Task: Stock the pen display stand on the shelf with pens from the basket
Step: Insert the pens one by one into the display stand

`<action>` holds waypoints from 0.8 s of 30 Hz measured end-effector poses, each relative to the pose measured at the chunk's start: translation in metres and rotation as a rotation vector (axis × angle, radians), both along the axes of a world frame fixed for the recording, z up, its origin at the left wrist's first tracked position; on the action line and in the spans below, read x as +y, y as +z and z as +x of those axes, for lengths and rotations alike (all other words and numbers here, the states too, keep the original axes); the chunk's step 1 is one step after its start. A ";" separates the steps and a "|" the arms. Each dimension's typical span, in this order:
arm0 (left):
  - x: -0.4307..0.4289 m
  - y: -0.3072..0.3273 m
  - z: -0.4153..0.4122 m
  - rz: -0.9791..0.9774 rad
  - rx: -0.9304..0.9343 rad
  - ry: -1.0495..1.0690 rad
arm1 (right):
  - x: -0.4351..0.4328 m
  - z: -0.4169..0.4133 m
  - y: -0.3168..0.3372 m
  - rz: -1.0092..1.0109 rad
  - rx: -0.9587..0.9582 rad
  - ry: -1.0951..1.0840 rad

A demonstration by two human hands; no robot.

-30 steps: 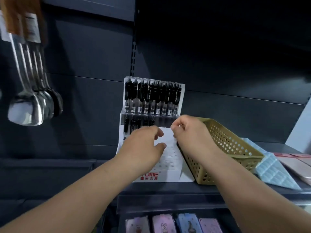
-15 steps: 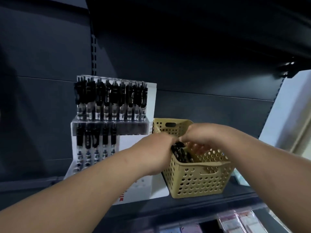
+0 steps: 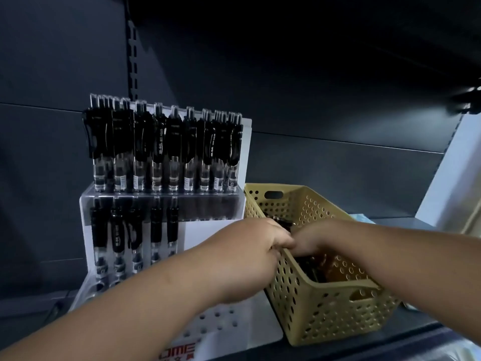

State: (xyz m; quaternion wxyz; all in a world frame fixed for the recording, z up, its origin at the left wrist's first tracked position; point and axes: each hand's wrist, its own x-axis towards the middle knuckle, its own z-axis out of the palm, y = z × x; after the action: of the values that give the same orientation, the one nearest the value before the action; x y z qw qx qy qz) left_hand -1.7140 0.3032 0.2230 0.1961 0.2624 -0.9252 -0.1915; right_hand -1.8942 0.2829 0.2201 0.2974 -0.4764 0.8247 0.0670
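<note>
The white and clear pen display stand (image 3: pixel 166 204) sits at the left of the shelf. Its top row is full of black pens (image 3: pixel 164 144), and its second row holds several pens (image 3: pixel 132 230) on the left side. Its low front tier shows empty holes. A tan perforated basket (image 3: pixel 335 316) stands right of it with black pens (image 3: pixel 312 269) inside. My left hand (image 3: pixel 247 259) is curled at the basket's left rim, and dark pen ends show just past its knuckles. My right hand (image 3: pixel 315 238) reaches down into the basket, touching my left hand. Its fingertips are hidden.
Both stand and basket rest on a dark shelf (image 3: pixel 406 332) with a dark back panel. A slotted upright (image 3: pixel 132 48) runs behind the stand. A white wall edge (image 3: pixel 453 178) borders the right side. A pale blue item (image 3: pixel 361 218) peeks out behind the basket.
Both hands left the stand's second row and moved right into the basket. The view swung right and moved closer, so the hanging spoons at the left dropped out of sight.
</note>
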 end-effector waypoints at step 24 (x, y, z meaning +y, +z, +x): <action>0.012 0.001 -0.003 0.056 -0.042 0.112 | 0.009 -0.015 0.044 -0.362 -0.147 -0.141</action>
State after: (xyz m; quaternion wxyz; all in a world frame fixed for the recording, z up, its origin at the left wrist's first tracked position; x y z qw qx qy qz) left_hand -1.7165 0.3152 0.2235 0.1796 0.3232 -0.9073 -0.2003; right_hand -1.9094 0.2916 0.2638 0.2704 -0.4668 0.8306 -0.1381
